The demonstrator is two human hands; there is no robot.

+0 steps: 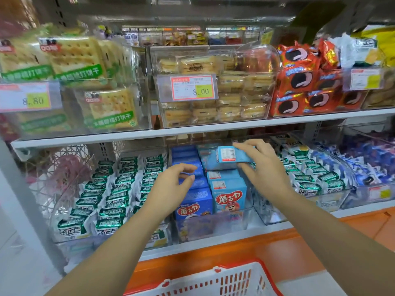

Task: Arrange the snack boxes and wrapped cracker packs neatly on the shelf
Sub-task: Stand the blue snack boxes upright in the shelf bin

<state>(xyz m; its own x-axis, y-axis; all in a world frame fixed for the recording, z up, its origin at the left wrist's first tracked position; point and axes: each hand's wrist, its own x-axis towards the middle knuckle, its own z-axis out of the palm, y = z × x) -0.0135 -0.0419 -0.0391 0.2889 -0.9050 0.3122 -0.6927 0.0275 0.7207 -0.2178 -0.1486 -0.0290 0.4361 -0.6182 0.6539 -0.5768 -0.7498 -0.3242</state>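
The right hand [263, 167] pinches a small light-blue cardboard snack box [233, 154] by its right end, fingers on top and thumb beneath; the left hand [173, 184] is loosely curled and holds nothing, over the row of dark-blue cardboard boxes [193, 201]. The held box lies on its side above the rear of the upright light-blue row [229, 195]; both rows stand in a clear plastic bin [213, 227] at the lower shelf's front edge [213, 246]. Its long axis runs left to right, its labelled end pointing left, towards the empty hand; slotting it in likely means turning it upright first.
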